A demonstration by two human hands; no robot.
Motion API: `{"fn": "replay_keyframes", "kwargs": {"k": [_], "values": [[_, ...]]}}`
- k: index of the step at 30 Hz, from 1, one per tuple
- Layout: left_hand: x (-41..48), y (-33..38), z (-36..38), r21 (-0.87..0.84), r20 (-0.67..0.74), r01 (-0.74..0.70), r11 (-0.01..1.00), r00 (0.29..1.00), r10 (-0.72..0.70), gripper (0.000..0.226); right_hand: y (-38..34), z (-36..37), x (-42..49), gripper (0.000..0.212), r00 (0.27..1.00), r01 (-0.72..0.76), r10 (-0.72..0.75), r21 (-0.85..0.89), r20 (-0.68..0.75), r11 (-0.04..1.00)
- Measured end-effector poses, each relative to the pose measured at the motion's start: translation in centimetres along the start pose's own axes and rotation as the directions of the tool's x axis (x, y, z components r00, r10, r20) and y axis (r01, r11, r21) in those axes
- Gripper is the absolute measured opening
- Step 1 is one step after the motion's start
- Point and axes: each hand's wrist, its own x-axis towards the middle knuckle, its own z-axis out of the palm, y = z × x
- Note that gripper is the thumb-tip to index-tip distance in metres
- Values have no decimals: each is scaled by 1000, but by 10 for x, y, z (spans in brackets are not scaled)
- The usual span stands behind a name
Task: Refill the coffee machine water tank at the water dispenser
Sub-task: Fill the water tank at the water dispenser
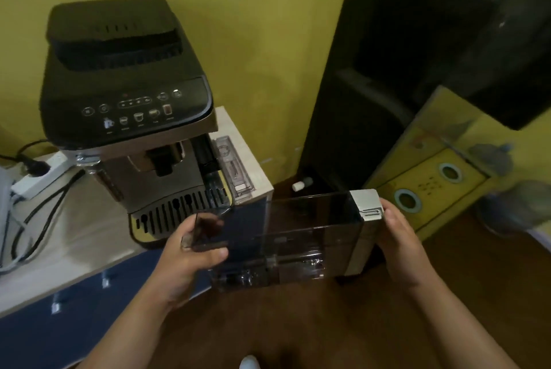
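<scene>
Two hands hold the tank (298, 228) between them in the lower middle of the frame, in the air over a brown floor, clear of the counter (68, 237) and just right of and below the coffee machine (125, 94). The tank is a long box of smoky clear plastic, lying roughly level with its open top facing up and a silver end cap (365, 204) at its right end.

The left hand (190, 255) grips the left end. Its thumb lies along the near wall and its fingers curl round the far side, showing dimly through the plastic. The right hand (402, 237) holds the right end, with thumb and fingers closed against the silver cap.

The machine stands in the upper left of the frame, black on top with a slotted drip tray in front. Its panel carries lit round buttons and a row of cup icons. The small captions under them are too blurred to read, and no brand name can be made out. A white power strip (41, 178) with a black plug lies at the left edge. A tall dark unit (417, 70) fills the upper right.
</scene>
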Motion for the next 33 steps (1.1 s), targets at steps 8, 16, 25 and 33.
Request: {"fn": "replay_keyframes", "kwargs": {"k": [8,16,25,33], "values": [[-30,34,107,-15,125,-109,994,986,111,71,-24,-80,-56,62,984,119,-100,127,-146,985],[-87,49,257,-46,136,-205,978,968,209,102,-30,-215,-136,113,935,104,-89,26,-344,994],[-134,54,415,-48,177,-203,978,962,209,93,-20,-384,-193,77,926,97,-83,20,-367,995],[-112,45,518,-16,129,-207,978,970,207,87,-13,-495,-150,80,940,72,-49,57,-336,996]]}}
